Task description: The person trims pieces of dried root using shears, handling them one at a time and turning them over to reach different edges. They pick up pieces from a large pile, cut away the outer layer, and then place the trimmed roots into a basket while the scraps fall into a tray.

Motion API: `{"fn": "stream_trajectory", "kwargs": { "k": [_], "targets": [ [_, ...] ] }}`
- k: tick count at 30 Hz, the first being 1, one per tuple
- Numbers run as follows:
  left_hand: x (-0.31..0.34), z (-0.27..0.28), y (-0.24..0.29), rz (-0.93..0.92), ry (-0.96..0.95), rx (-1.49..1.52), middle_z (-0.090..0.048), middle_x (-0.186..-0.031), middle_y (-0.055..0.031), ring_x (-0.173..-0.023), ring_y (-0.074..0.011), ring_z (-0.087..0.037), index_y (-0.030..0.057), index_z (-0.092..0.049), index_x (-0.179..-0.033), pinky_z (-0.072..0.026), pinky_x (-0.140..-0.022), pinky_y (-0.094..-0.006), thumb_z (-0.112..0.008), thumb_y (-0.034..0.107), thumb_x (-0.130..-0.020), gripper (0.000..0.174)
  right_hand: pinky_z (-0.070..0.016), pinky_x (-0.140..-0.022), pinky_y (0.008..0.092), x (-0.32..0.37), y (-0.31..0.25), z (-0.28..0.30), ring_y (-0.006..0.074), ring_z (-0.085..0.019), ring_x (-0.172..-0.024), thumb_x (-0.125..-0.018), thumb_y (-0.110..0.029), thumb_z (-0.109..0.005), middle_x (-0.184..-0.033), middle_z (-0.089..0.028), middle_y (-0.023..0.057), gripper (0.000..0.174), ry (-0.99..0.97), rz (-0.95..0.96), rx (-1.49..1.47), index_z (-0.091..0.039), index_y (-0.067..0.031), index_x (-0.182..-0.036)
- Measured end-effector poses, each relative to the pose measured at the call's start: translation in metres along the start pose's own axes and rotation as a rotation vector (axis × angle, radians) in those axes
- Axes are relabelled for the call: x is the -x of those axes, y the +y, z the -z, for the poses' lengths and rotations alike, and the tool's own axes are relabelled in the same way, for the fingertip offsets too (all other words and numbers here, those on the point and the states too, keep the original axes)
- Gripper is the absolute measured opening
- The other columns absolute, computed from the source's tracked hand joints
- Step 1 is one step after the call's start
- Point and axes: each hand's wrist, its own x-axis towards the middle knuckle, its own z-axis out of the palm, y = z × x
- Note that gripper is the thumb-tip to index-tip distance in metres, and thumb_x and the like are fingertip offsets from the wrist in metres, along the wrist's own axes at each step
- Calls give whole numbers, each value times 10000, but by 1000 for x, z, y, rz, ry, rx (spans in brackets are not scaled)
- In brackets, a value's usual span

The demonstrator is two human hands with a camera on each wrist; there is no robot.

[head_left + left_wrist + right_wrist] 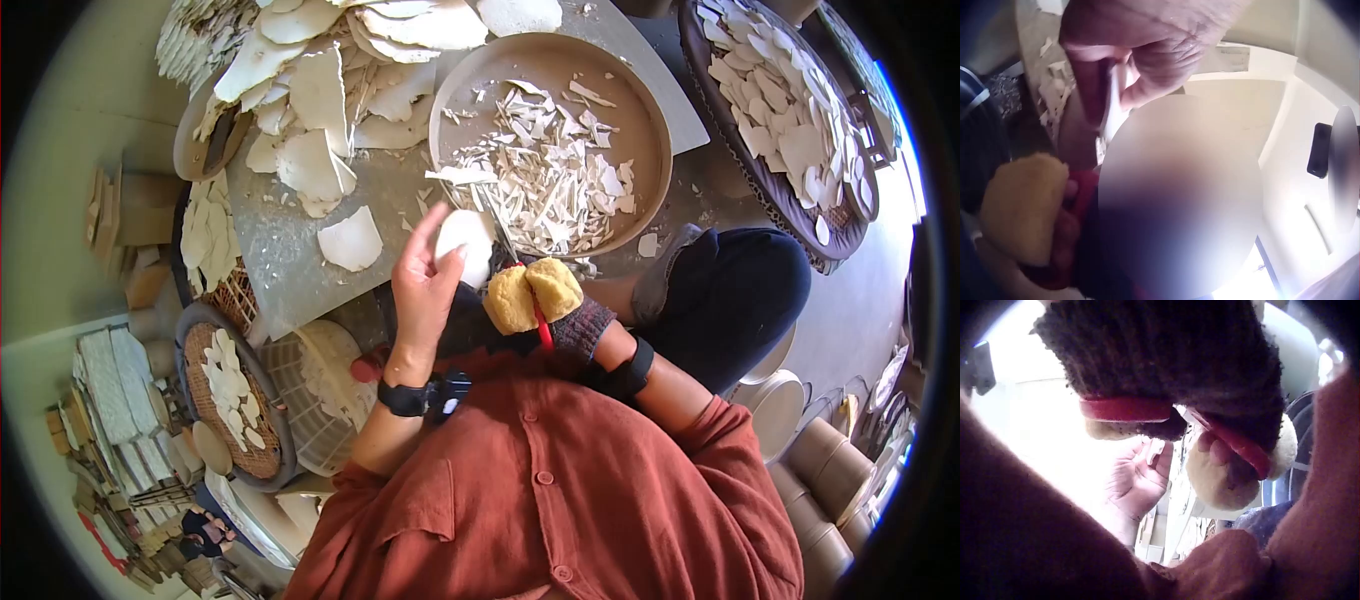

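Observation:
My left hand [422, 292] pinches a flat, rounded white piece [466, 246] between thumb and fingers, held just in front of a large round tray. My right hand [583, 330], in a dark knitted glove, grips scissors with red handles [543, 328]. Yellow foam pads [512, 300] surround the handles. The scissor blades [498, 225] point away from me along the right edge of the white piece. In the right wrist view, the red handles [1125, 409] show below the dark glove. A thin white strip [460, 175] lies near the blade tips at the tray's rim.
The round tan tray [655, 120] holds many white scraps [540, 190]. Large white sheets [300, 90] are piled at the back left of the grey table [290, 270], with one loose piece [350, 240] nearer. More pieces fill a round basket [790, 110] at right and a woven tray [235, 390] at left.

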Motion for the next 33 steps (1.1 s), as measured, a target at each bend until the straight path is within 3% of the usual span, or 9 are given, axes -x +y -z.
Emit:
{"fn": "stream_trajectory", "kwargs": {
  "k": [3, 4, 11, 12, 21, 24, 27, 33],
  "targets": [
    [6, -19, 7, 95, 236, 288, -611, -1010, -138, -792, -198, -633, -14, -415, -1244, -527, -685, -289, -530, 12, -861, 401, -441, -621, 391, -6, -2, 2, 329, -575, -730, -649, -114, -711, -775, -605, 132, 250, 33, 18, -58, -601, -53, -865],
    [4, -20, 6, 86, 231, 273, -609, -1012, -150, -784, -226, -644, -24, -442, -1222, -536, -674, -295, -518, 17, -867, 365, -439, -616, 397, -5, -2, 3, 332, -571, -722, -639, -113, -715, -759, -597, 133, 255, 29, 26, -10, -599, -51, -857],
    [-24, 16, 16, 286, -101, 243, -626, -1001, -148, -739, -223, -655, -13, -472, -1203, -543, -619, -272, -530, 50, -860, 354, -445, -621, 400, -4, -10, 11, 333, -566, -721, -646, -94, -694, -754, -591, 136, 215, -59, 1, 56, -595, -48, -830],
    [-28, 20, 17, 315, -145, 271, -632, -991, -141, -734, -223, -656, -12, -493, -1182, -541, -609, -271, -542, 49, -842, 349, -450, -623, 386, -7, -13, 11, 321, -574, -715, -682, -88, -664, -759, -605, 129, 149, -61, 5, 34, -599, -51, -810],
    [-43, 35, 16, 442, -294, 265, -629, -988, -142, -721, -230, -657, 0, -503, -1155, -553, -598, -282, -580, 60, -819, 350, -473, -652, 353, 7, -11, 5, 301, -599, -747, -743, -86, -631, -780, -627, 102, 141, -183, -327, -291, -630, -63, -882],
    [-44, 34, 20, 424, -280, 259, -623, -990, -139, -720, -235, -657, 6, -504, -1117, -553, -595, -285, -588, 56, -821, 311, -473, -645, 359, 0, -16, 7, 302, -602, -739, -730, -77, -641, -779, -631, 111, 134, -146, -106, 32, -628, -66, -863],
    [-43, 33, 21, 404, -251, 263, -622, -986, -136, -717, -233, -656, 12, -507, -1086, -552, -588, -285, -599, 54, -819, 286, -473, -646, 365, -1, -9, 2, 302, -603, -739, -718, -70, -654, -776, -631, 120, 140, -47, -7, -7, -624, -65, -855],
    [-41, 32, 17, 437, -256, 269, -636, -929, -130, -698, -220, -656, 11, -520, -1071, -547, -564, -280, -616, 53, -809, 283, -477, -664, 371, -3, -14, 10, 299, -601, -755, -725, -70, -654, -797, -631, 118, 148, -145, -27, -4, -618, -69, -869]
  ]
}}
